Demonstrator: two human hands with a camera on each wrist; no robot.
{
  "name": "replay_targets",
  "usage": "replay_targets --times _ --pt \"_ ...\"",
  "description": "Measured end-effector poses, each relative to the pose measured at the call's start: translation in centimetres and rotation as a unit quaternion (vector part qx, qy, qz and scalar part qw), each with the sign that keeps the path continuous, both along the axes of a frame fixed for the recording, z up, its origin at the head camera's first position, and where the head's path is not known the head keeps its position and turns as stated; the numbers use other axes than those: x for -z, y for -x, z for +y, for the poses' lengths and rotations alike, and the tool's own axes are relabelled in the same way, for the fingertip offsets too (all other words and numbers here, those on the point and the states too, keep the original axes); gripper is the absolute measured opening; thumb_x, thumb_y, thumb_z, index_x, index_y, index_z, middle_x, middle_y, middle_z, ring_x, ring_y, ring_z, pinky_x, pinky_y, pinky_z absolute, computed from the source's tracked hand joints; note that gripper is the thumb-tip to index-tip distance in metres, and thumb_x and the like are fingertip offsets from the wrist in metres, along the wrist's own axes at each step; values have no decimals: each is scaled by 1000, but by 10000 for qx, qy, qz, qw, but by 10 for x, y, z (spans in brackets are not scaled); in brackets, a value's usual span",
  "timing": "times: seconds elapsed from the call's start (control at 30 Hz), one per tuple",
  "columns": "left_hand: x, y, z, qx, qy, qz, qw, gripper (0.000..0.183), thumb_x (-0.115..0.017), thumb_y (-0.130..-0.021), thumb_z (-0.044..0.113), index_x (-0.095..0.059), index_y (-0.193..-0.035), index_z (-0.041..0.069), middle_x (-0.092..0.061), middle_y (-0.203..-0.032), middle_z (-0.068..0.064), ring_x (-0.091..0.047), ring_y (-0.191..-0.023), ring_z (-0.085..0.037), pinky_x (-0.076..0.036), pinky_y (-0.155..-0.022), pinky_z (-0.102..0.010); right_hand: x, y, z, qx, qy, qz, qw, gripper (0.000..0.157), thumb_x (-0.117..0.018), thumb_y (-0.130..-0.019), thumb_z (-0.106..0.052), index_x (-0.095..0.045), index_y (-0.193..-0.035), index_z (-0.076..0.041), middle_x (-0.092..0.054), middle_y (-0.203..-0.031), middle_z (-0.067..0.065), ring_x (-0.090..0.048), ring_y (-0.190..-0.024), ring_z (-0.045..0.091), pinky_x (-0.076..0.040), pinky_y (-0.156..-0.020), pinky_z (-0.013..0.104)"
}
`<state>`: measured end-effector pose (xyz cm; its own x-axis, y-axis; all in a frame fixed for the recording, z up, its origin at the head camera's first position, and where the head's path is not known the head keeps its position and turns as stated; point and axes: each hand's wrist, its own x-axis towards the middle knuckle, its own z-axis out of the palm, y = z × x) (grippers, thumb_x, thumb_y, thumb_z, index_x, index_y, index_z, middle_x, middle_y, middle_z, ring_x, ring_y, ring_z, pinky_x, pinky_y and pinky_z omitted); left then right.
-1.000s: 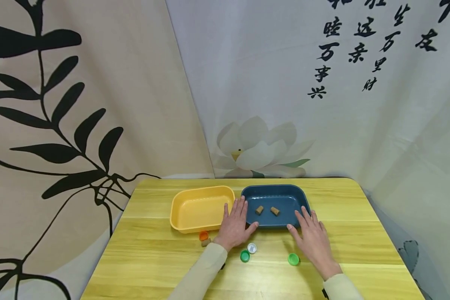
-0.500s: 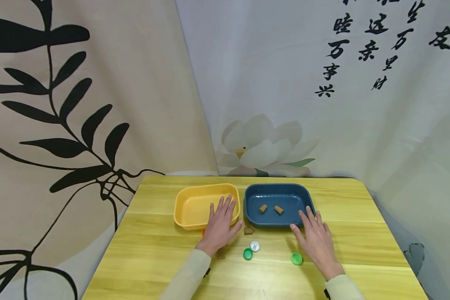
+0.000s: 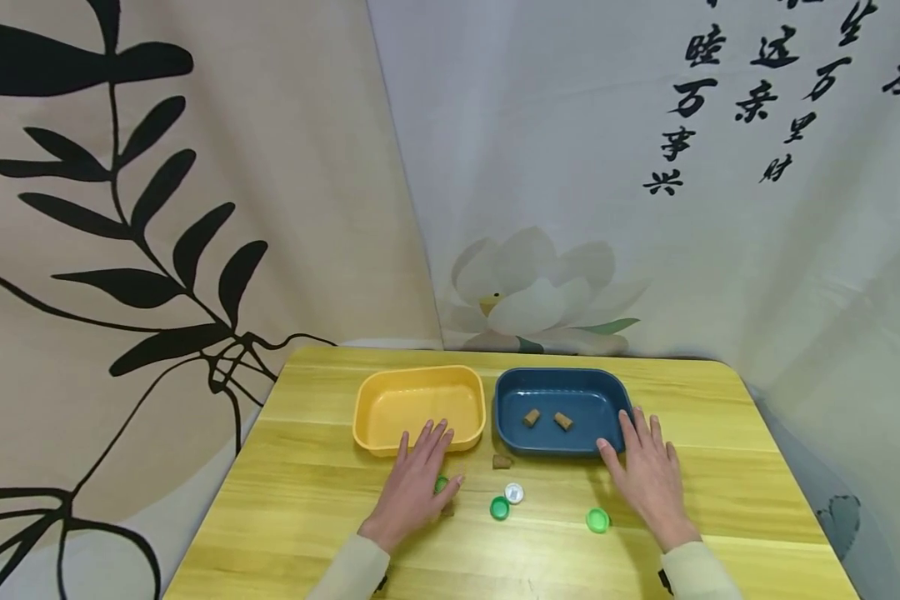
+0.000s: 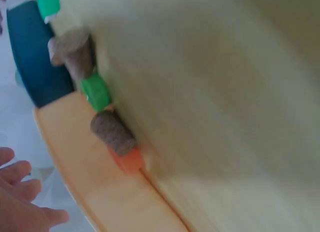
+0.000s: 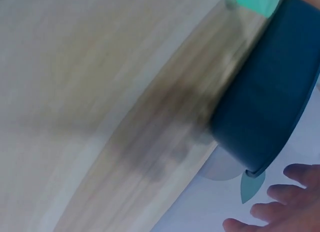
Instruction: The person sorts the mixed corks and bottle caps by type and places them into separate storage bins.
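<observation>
My left hand (image 3: pixel 414 490), fingers spread and holding nothing, hovers before the front edge of the yellow tray (image 3: pixel 366 417). Under it, partly hidden, are a green bottle cap (image 3: pixel 441 484) and a cork (image 3: pixel 447 509). The left wrist view shows a cork (image 4: pixel 112 132) beside an orange cap (image 4: pixel 130 161). My right hand (image 3: pixel 651 483), also with straight fingers, is at the front right corner of the blue tray (image 3: pixel 562 381); whether it touches is unclear. Two corks lie in that tray, one of them the left cork (image 3: pixel 531 417).
Before the blue tray lies a cork (image 3: pixel 502 462). Nearer me are a white cap (image 3: pixel 514 493) and a green cap (image 3: pixel 499 508) side by side. A light green cap (image 3: pixel 597 520) lies left of my right wrist. A patterned curtain (image 3: pixel 307 167) hangs behind the table.
My left hand has moved left and toward me, from between the trays to before the yellow one, uncovering a cork. The right hand has barely moved. The head view has shifted slightly.
</observation>
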<state>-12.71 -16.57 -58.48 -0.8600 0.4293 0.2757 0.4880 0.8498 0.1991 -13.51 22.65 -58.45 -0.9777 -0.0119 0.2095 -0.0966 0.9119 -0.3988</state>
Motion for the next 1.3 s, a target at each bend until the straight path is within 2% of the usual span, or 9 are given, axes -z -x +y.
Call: replay_targets --times 0.13,0.27,0.4,0.63,0.73,1.03,1.13,1.3 --pt "5 -15 1 379 228 62 9990 75 -60 -101 52 -44 -156 4 -35 -166 -12 -31 -153 -32 -25 -119 -66 1 5 8 124 70 -14 9999 78 -45 -108 -54 -32 -159 4 -21 -166 30 -20 -149 57 -22 -108 80" --pt "12 -26 2 568 581 63 9967 75 -57 -101 56 -45 -156 7 -39 -164 -11 -33 -152 -30 -26 -119 -64 3 9 13 255 141 -143 9995 82 -43 -107 -56 -29 -159 6 -20 -166 31 -18 -149 58 -21 -108 81" --pt "17 -30 0 545 891 -81 9945 77 -57 -100 59 -43 -158 11 -39 -164 -10 -32 -153 -30 -27 -119 -64 6 11 16 352 158 -363 9986 87 -41 -107 -60 -25 -160 6 -15 -167 32 -15 -149 59 -18 -108 81" --pt "25 -30 -3 520 1366 -484 9881 74 -57 -100 58 -45 -158 13 -41 -163 -7 -31 -154 -30 -25 -118 -67 9 12 17 394 206 -542 9975 92 -42 -105 -62 -21 -161 8 -12 -167 33 -15 -149 60 -18 -108 82" --pt "27 -30 -4 501 1523 -358 9864 68 -60 -100 54 -52 -153 13 -44 -161 -7 -32 -153 -30 -26 -116 -70 11 13 17 401 219 -612 9971 94 -41 -105 -64 -19 -161 8 -12 -167 33 -15 -149 60 -18 -109 81" --pt "35 -29 -7 548 1713 464 9826 46 -66 -100 41 -67 -138 15 -55 -151 -4 -44 -146 -30 -33 -109 -74 9 14 15 370 286 -772 9959 95 -38 -105 -65 -14 -162 8 -11 -167 33 -14 -149 59 -17 -110 80" --pt "36 -28 -8 601 1653 578 9827 40 -67 -99 40 -70 -131 16 -57 -150 -4 -46 -144 -30 -34 -108 -74 9 15 14 331 289 -807 9958 95 -37 -105 -64 -13 -162 8 -11 -167 33 -14 -149 58 -16 -110 80" --pt "37 -28 -9 654 1448 559 9857 31 -70 -97 39 -72 -120 18 -58 -148 -3 -46 -145 -30 -34 -109 -74 10 16 13 247 250 -793 9962 93 -36 -106 -63 -14 -161 9 -10 -168 31 -12 -150 58 -16 -110 80"
